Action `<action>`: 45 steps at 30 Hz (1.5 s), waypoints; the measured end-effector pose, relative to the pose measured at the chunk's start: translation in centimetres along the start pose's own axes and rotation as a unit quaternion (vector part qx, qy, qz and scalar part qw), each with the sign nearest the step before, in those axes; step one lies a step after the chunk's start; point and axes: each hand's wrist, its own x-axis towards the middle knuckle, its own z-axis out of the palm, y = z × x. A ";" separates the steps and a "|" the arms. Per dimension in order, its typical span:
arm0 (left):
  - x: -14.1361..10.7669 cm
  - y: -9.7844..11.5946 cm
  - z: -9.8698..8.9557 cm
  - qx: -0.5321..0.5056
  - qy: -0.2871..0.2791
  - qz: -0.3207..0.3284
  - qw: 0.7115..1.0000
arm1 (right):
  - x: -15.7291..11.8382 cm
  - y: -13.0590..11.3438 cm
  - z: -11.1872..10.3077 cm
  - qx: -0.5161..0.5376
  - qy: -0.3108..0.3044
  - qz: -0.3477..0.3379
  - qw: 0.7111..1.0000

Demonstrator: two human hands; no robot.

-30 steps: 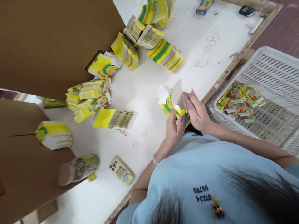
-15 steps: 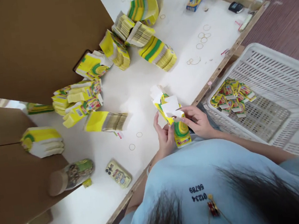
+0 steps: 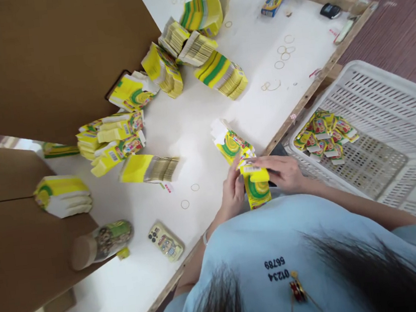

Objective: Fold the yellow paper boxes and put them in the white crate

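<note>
At the table's front edge, a small yellow and green carton is between my two hands. My left hand grips its left side with bent fingers. From the other side, the fingers of my right hand are closed on its upper end, where a yellow flap with a barcode shows. Just beyond my fingertips, more yellow cartons with white flaps lie on the table, partly behind my hands. Left of them rests a fanned stack of flat cartons.
Further banded stacks of cartons and a carton pile lie near large cardboard boxes. A phone and a jar are at left. On my right, a white basket holds several cartons. Rubber bands lie scattered.
The white flap that stood up over the carton no longer shows; a yellow barcode flap is there instead. My right hand has shifted slightly right and its fingers have straightened across the top.
</note>
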 end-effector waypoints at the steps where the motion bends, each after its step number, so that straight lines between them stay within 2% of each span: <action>1: 0.0 0.3 -0.2 0.014 -0.005 0.004 1.000 | 0.0 0.1 -0.4 0.003 -0.030 -0.027 0.999; 2: 0.1 0.6 -0.3 0.027 -0.005 0.008 1.000 | 0.0 0.1 -0.7 0.011 -0.050 -0.042 0.998; 4: 0.2 1.1 -0.5 0.048 0.011 0.011 0.999 | 0.2 -0.4 -1.0 0.029 -0.065 -0.013 0.997; 6: 0.4 1.4 -0.5 0.065 0.025 0.010 0.998 | 0.5 -1.2 -0.9 0.063 -0.076 0.075 0.992; 8: 0.4 1.6 -0.4 0.067 0.026 0.001 0.997 | 0.9 -2.2 -0.7 0.117 -0.100 0.167 0.974; 10: 0.3 1.7 -0.2 0.066 0.029 -0.007 0.997 | 1.2 -2.9 -0.6 0.165 -0.123 0.218 0.954; 16: -0.2 1.8 0.1 0.097 0.060 -0.002 0.994 | 1.5 -3.6 -1.4 0.183 -0.135 0.236 0.945; 20: -1.0 1.2 0.3 0.090 0.071 0.026 0.993 | 1.0 -3.1 -1.7 0.261 -0.153 0.236 0.923; 22: -1.6 0.9 0.5 0.080 0.070 0.036 0.994 | 0.7 -2.7 -1.3 0.295 -0.162 0.239 0.911; 24: -1.9 0.6 0.7 0.084 0.051 0.048 0.994 | 0.3 -2.3 -1.1 0.295 -0.143 0.249 0.911; 27: 0.3 0.3 0.2 0.139 0.019 0.106 0.984 | -0.6 -1.4 -2.6 0.193 -0.049 0.234 0.952; 29: 3.9 0.3 -0.9 0.211 0.045 0.158 0.963 | -1.4 -0.7 -5.8 0.046 0.035 0.196 0.979; 30: 6.1 0.3 -1.7 0.255 0.075 0.175 0.948 | -1.8 -0.2 -7.8 -0.048 0.076 0.177 0.980; 31: 8.5 0.3 -2.8 0.297 0.110 0.172 0.933 | -2.1 0.2 -9.9 -0.153 0.098 0.168 0.969; 32: 10.8 0.3 -3.9 0.334 0.136 0.150 0.920 | -2.2 0.7 -11.8 -0.260 0.112 0.166 0.945; 34: 14.7 0.4 -5.8 0.401 0.142 0.071 0.902 | -2.5 1.6 -14.6 -0.428 0.132 0.158 0.880; 35: 16.1 0.4 -6.4 0.426 0.125 0.036 0.896 | -2.6 1.9 -15.2 -0.473 0.138 0.147 0.857; 36: 17.1 0.6 -6.8 0.432 0.107 0.027 0.895 | -2.7 2.1 -15.2 -0.493 0.140 0.131 0.848; 37: 17.8 0.8 -7.0 0.432 0.090 0.032 0.897 | -2.7 2.3 -14.7 -0.489 0.140 0.109 0.854; 39: 18.5 1.2 -7.4 0.434 0.067 0.058 0.896 | -1.9 2.6 -12.6 -0.439 0.119 0.060 0.888; 45: 19.1 1.4 -10.0 0.438 0.050 0.179 0.880 | 5.5 3.0 -3.9 -0.322 0.063 0.010 0.945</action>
